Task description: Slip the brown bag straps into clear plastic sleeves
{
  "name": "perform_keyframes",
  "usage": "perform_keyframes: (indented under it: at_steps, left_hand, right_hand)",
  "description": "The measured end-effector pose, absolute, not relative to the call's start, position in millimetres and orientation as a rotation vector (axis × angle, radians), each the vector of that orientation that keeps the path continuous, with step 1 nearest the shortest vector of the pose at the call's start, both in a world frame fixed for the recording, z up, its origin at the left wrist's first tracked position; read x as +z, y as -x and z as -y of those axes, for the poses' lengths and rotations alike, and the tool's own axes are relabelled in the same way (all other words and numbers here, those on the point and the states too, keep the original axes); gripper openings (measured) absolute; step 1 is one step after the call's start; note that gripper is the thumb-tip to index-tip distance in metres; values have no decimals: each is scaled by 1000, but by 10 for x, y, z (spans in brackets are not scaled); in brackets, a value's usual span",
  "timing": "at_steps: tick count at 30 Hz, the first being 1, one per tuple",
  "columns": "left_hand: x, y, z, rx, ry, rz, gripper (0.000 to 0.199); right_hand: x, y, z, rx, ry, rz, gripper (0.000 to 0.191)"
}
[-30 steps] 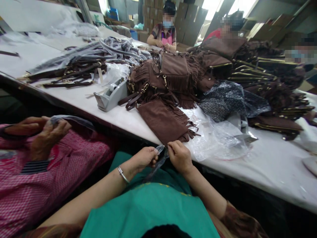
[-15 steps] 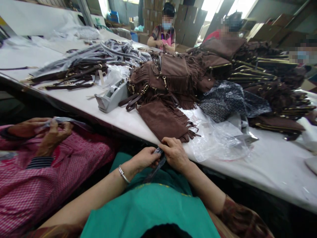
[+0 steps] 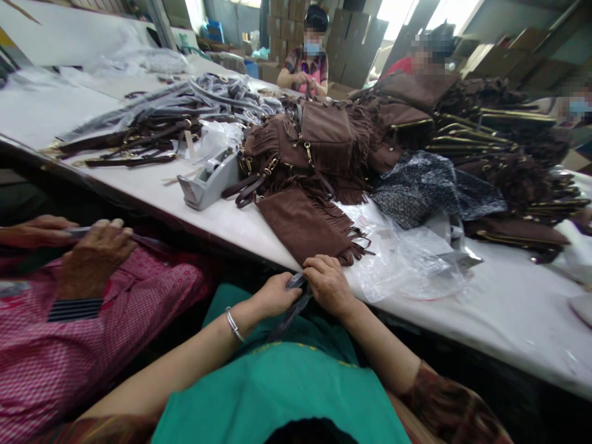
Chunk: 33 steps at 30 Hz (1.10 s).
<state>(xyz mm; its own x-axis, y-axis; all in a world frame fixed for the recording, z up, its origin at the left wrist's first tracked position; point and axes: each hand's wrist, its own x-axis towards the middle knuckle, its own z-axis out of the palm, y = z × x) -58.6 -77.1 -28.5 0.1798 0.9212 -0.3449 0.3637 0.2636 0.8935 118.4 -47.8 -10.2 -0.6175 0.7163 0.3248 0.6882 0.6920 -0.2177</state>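
Both of my hands are closed on a dark strap in clear plastic wrap (image 3: 290, 316), over my green apron at the table's edge. My left hand (image 3: 277, 294), with a silver bangle at the wrist, pinches its upper end. Close against it on the right, my right hand (image 3: 329, 285) has its fingers curled over the same strap. The strap's tail hangs down toward my lap. Just beyond my hands lies a brown fringed bag (image 3: 303, 223), its flat side up on the white table (image 3: 208, 229).
A grey tape dispenser (image 3: 208, 185) stands left of a brown bag heap (image 3: 324, 132). Wrapped straps (image 3: 185, 105) lie behind it. Clear plastic (image 3: 411, 262) is at right. A co-worker's hands (image 3: 95, 253) hold a strap at left; other people are across the table.
My left hand has shifted slightly right and its fingers have closed further around the strap. The neighbouring co-worker's hands have moved, the nearer one now lying flatter over its strap.
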Motion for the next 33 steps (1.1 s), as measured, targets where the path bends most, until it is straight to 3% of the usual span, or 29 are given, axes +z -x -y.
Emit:
perform_keyframes:
  at_steps: [7,18,21,25,33]
  left_hand:
    - [-238,567,778,639,-1371,-1348,18]
    - [-136,656,728,477,-619,-1036,33]
    - [-137,694,663,460,-451,-961,28]
    - [-197,682,607,466,-411,-927,13]
    - [-132,629,662,427,-696,-1052,29]
  right_hand:
    - [-116,-1237,574,124,996,2576,32]
    - [-107,-1152,464,158,964,2573,17]
    - [-116,-1147,484,159,985,2552,16]
    - [-156,-1148,525,82,965,2534,16]
    - [-238,-1177,558,-2,895,2461,15]
